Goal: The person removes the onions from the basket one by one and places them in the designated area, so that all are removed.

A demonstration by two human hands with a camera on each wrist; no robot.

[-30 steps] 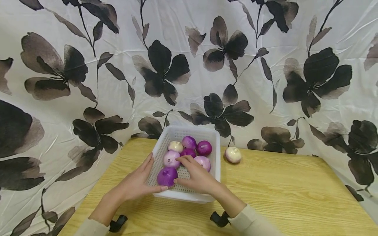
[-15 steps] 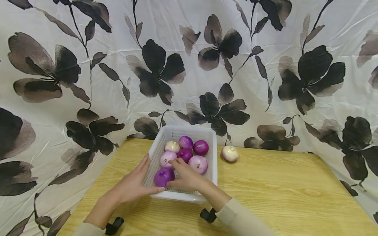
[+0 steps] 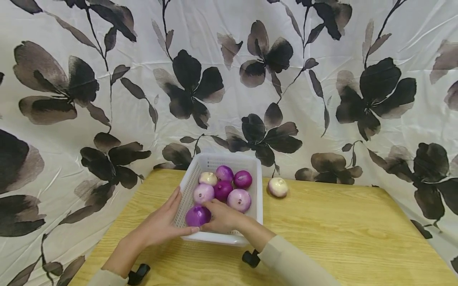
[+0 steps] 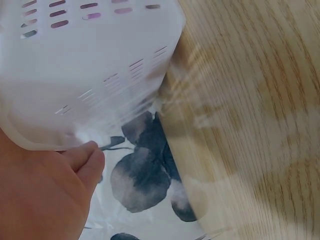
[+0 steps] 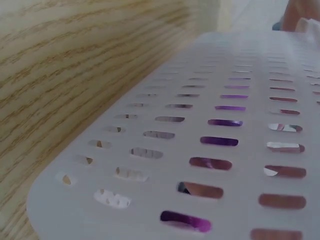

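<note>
A deep purple onion (image 3: 198, 216) lies in the near left corner of a white perforated plastic basket (image 3: 237, 240). My right hand (image 3: 224, 217) reaches inside and grips that onion from its right, fingers at the far side, thumb at the near side. Along the basket's left wall rests my left hand (image 3: 159, 222), its fingers straight and its thumb on the front rim. Behind the gripped onion are a pale lilac onion (image 3: 203, 193) and a cream one (image 3: 208, 178). Another lilac onion (image 3: 239, 200) sits beyond my right hand. Through the basket slots (image 5: 219, 141), the right wrist view shows purple patches.
One cream-and-purple onion (image 3: 278, 187) lies on the wood-grain table (image 3: 332, 230), right of the basket. Further purple onions (image 3: 243, 179) fill the basket's back. A floral cloth (image 3: 229, 91) hangs behind the table. Black straps or mounts (image 3: 138, 274) show below the wrists.
My right hand has moved left and nearer, its fingers closing in against the deep purple onion. The left hand keeps its place on the basket. The head view has shifted slightly.
</note>
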